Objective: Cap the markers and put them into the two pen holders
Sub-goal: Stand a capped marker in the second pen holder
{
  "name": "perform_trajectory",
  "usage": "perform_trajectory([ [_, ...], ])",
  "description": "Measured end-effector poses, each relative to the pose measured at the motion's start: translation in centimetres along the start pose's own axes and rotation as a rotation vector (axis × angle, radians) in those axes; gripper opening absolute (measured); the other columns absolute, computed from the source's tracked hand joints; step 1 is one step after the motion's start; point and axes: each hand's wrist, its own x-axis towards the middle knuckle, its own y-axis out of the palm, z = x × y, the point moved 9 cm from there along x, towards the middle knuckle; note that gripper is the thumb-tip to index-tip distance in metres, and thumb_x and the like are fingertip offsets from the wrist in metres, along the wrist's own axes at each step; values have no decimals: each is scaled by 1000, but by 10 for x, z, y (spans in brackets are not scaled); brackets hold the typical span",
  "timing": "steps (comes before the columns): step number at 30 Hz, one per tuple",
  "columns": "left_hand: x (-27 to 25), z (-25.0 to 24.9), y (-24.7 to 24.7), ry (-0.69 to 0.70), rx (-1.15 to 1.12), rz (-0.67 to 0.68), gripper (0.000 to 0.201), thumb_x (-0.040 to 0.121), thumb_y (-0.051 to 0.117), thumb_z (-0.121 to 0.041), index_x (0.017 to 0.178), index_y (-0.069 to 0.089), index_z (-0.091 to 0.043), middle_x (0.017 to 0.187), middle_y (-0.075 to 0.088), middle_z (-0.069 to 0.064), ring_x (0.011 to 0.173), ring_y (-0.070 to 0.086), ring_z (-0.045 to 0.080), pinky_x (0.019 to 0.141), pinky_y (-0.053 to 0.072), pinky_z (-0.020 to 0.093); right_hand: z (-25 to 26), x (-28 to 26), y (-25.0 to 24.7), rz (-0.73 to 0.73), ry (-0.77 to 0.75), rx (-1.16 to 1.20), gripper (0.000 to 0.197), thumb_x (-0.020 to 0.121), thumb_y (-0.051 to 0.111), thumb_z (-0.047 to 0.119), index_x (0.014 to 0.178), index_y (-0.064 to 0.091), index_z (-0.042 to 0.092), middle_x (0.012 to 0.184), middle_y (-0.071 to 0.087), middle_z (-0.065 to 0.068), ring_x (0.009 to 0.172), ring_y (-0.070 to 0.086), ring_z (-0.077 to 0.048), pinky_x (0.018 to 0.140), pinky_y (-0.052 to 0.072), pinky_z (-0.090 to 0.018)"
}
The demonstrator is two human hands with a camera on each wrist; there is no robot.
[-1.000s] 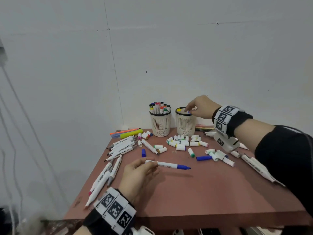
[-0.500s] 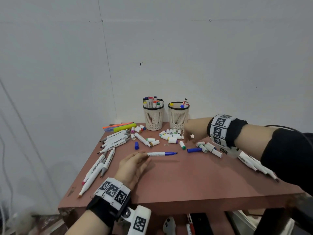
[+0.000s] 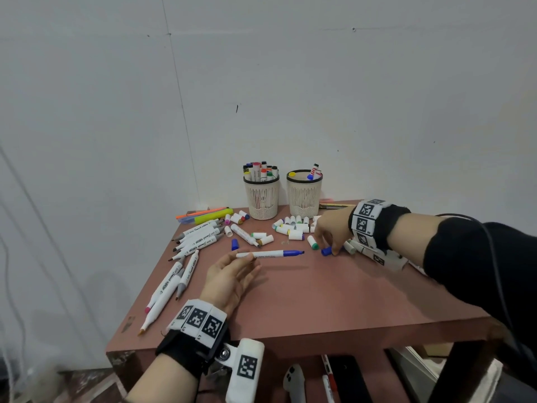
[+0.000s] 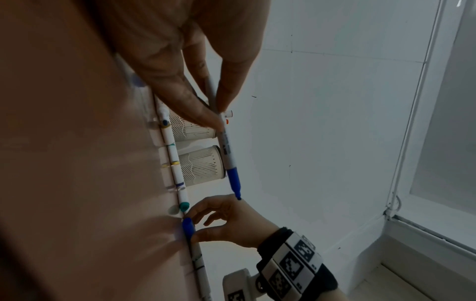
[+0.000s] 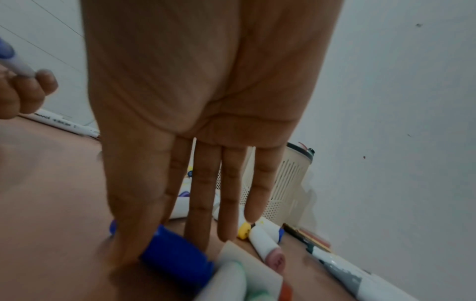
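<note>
Right hand (image 3: 331, 229) now on blue cap (image 3: 326, 251)

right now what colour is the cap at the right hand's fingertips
Blue; the cap shows best in the right wrist view.

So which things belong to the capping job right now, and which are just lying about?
In the job: blue marker in the left hand; blue cap pinched by the right hand; two pen holders; loose caps; uncapped markers.
Lying about: pencils by the holders; controller under the table.

Pen holders (image 3: 304, 199) at table (image 3: 319, 301) back; caps (image 3: 295, 235) before them; markers (image 3: 200, 237) left
</note>
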Motion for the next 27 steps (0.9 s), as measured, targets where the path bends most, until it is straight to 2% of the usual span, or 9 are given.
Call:
perform_trajectory([
  [6,-1,-3,0,7,-24,1,12,88,52,10,90,57,-2,75,64,11,57,68,15,46,53,24,5,-8,-8,-80,3,26,27,84,68,17,111,65,13,103,69,-3,81,53,-9,57,36,-10],
  [11,-1,-5,-2,29,-46,-17,13,88,52,10,91,58,-1,72,66,11,57,68,14,46,53,23,12,-37,-40,-342,4,225,25,89,59,23,111,67,18,81,59,7,75,52,-9,68,43,-21],
  [13,0,-5,-3,33,-55,-24,12,88,52,9,92,58,-1,67,67,10,56,68,14,45,53,23,15,-53,-49,-456,5,332,25,90,58,24,113,68,18,83,61,3,77,53,-11,72,43,-22],
  [16,1,-5,-5,34,-58,-32,12,88,53,9,92,58,-1,61,68,7,55,68,14,45,53,23,17,-76,-50,-631,29,506,23,89,60,23,110,69,22,89,66,-1,76,57,-10,71,45,-22],
  [19,-1,-5,-5,34,-42,-41,11,89,52,9,91,57,-1,67,66,11,61,67,19,44,52,24,19,-95,-38,-733,-5,931,20,87,64,11,104,69,20,73,65,0,59,58,-3,58,46,-18],
  [21,-2,-6,-4,36,-27,-51,11,89,52,9,89,56,-1,73,62,12,68,62,21,43,52,24,21,-104,-26,-780,-20,1246,18,83,65,0,97,70,12,71,63,-3,59,57,-8,55,44,-16],
  [24,-2,-5,-4,34,-21,-53,10,89,53,9,89,57,-1,73,61,12,63,63,18,44,52,24,28,-106,-4,-804,-44,1700,20,80,63,-10,87,70,7,78,63,-10,67,55,-15,66,44,-22],
  [27,-1,-6,-4,36,-28,-47,11,88,53,8,89,57,-2,74,60,11,58,65,17,44,52,24,41,-98,15,-761,-139,2143,24,79,58,-16,92,69,2,80,65,-10,74,60,-15,73,51,-19],
])
